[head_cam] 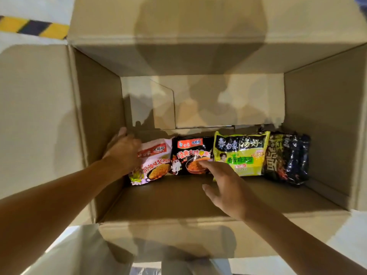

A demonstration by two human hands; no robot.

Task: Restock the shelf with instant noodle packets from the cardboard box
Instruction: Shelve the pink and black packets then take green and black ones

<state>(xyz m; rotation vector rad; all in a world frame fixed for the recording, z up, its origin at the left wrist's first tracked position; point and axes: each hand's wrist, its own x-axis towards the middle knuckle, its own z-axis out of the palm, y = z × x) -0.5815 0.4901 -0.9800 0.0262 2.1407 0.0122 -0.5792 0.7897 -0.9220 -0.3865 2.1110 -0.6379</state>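
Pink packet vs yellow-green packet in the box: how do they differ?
The pink packet sits at the left end of the row; the yellow-green packet is third from the left. The left hand rests on the pink packet's left side; no hand touches the yellow-green one. The pink packet looks crumpled, the yellow-green one smoother. Both lie in the cardboard box.
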